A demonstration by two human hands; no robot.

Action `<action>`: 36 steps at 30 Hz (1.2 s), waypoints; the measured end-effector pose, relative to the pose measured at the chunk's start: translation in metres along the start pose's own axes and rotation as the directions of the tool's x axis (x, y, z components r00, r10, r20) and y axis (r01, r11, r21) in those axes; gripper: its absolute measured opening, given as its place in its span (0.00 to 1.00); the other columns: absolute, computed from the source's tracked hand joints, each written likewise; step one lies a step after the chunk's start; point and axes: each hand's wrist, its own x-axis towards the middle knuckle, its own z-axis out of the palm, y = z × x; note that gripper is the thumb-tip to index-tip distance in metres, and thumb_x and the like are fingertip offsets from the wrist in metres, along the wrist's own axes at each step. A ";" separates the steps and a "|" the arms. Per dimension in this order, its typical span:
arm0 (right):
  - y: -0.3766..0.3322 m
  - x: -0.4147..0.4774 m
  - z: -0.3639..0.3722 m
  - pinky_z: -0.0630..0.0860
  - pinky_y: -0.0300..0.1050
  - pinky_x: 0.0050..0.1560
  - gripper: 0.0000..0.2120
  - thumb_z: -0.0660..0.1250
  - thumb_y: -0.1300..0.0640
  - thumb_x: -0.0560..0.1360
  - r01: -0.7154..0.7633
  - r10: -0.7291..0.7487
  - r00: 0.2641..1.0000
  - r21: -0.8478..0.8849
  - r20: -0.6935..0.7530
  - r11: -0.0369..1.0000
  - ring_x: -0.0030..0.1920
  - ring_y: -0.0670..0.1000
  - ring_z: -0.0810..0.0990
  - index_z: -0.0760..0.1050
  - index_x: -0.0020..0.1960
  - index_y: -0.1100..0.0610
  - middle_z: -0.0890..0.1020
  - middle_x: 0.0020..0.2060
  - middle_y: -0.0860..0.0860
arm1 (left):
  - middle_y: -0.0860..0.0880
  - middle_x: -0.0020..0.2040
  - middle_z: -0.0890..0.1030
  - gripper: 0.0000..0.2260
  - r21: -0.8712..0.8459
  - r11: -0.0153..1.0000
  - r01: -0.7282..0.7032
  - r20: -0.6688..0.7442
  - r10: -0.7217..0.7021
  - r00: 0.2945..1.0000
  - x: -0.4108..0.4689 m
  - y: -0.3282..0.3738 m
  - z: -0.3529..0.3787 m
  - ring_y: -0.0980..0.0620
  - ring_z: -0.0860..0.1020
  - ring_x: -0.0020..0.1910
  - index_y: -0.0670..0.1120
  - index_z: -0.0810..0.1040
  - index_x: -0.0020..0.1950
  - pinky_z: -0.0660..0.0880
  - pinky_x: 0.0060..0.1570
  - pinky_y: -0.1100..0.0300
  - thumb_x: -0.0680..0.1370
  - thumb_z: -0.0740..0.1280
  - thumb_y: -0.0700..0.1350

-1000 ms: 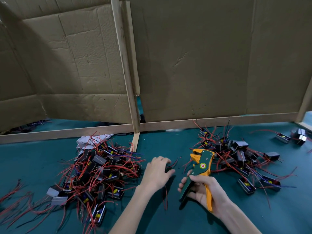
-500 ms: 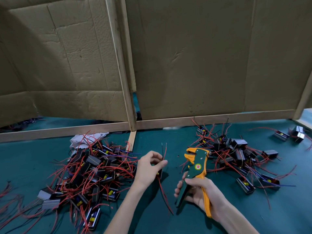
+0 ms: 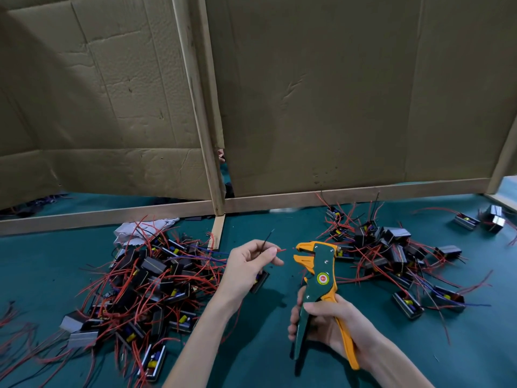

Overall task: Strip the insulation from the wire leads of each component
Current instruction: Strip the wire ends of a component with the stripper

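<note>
My left hand pinches the red and black wire leads of one small black component, which hangs just below my palm. The red lead's tip points right, a short gap from the jaws of the wire stripper. That green and orange stripper stands upright, jaws open, with my right hand gripping its two handles. A heap of black components with red leads lies to the left. A second, looser heap lies to the right.
The work sits on a green table mat. A cardboard screen on a wooden frame closes off the back. White crumpled cloth lies behind the left heap. Two stray components rest at the far right.
My left hand lifted a component off the mat and turned its leads up and then toward the stripper. The right hand raised the stripper slightly and brought its jaws nearer the red lead.
</note>
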 end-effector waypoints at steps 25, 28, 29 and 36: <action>-0.001 -0.005 -0.001 0.78 0.59 0.44 0.14 0.75 0.63 0.65 0.038 -0.019 0.995 -0.188 0.102 0.982 0.37 0.62 0.79 0.75 0.46 0.65 0.77 0.37 0.65 | 0.54 0.30 0.72 0.12 -0.009 0.999 0.036 0.141 -0.034 0.989 -0.004 0.008 0.002 0.59 0.68 0.28 0.50 0.77 0.32 0.67 0.34 0.71 0.76 0.69 0.42; 0.000 -0.004 0.001 0.78 0.55 0.38 0.13 0.76 0.59 0.64 0.031 -0.020 0.998 -0.224 0.054 0.974 0.33 0.60 0.77 0.75 0.42 0.63 0.76 0.34 0.63 | 0.53 0.30 0.72 0.11 -0.004 1.000 0.023 0.145 -0.022 0.989 -0.003 0.008 0.000 0.58 0.68 0.28 0.49 0.77 0.33 0.67 0.33 0.71 0.75 0.69 0.41; 0.002 -0.004 0.002 0.77 0.53 0.35 0.13 0.77 0.57 0.63 0.030 -0.024 0.999 -0.230 0.030 0.973 0.30 0.59 0.76 0.76 0.40 0.62 0.75 0.32 0.63 | 0.53 0.31 0.73 0.10 0.000 1.000 0.021 0.147 -0.021 0.989 -0.003 0.009 0.000 0.58 0.68 0.29 0.49 0.77 0.34 0.67 0.34 0.71 0.75 0.70 0.43; 0.014 -0.002 0.013 0.70 0.42 0.24 0.17 0.76 0.52 0.62 0.040 -0.097 0.974 -0.264 -0.205 0.964 0.21 0.54 0.70 0.71 0.29 0.61 0.70 0.23 0.59 | 0.55 0.31 0.73 0.09 -0.051 0.992 0.115 0.126 -0.108 0.986 -0.003 0.006 0.002 0.57 0.66 0.31 0.46 0.71 0.42 0.67 0.35 0.68 0.82 0.60 0.44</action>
